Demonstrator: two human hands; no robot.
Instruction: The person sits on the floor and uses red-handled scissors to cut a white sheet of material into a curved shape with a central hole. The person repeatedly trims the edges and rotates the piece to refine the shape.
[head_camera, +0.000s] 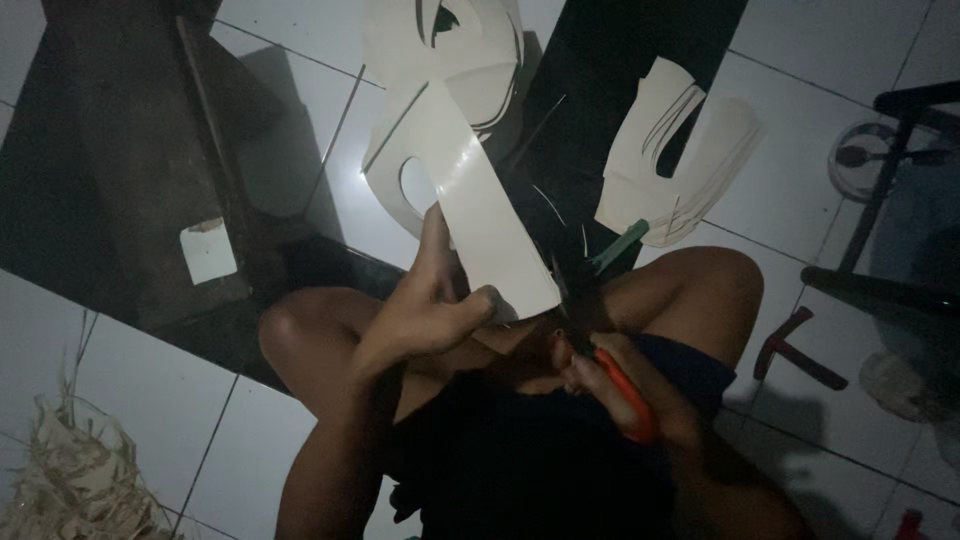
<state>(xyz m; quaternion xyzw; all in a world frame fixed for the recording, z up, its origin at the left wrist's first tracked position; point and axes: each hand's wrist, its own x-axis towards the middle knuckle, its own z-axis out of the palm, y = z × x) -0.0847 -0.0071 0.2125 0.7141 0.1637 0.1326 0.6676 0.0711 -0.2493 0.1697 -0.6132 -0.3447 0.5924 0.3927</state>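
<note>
Two hands: both closed
Left hand (430, 310): grips cream cut-out sheet (470, 200)
Right hand (610, 385): right of sheet, grips orange-handled scissors (625, 395)

Scissor blades (560, 300) hidden behind cream sheet (470, 200); only orange handles (625, 395) show in right hand (610, 385). Pale stack (455, 40) cut by top edge. Straw pile (70, 480) cut at bottom-left corner.

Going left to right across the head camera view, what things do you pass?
Straw pile → dark board → left hand holding cream cut-out sheet → right hand with orange-handled scissors → hammer
</note>
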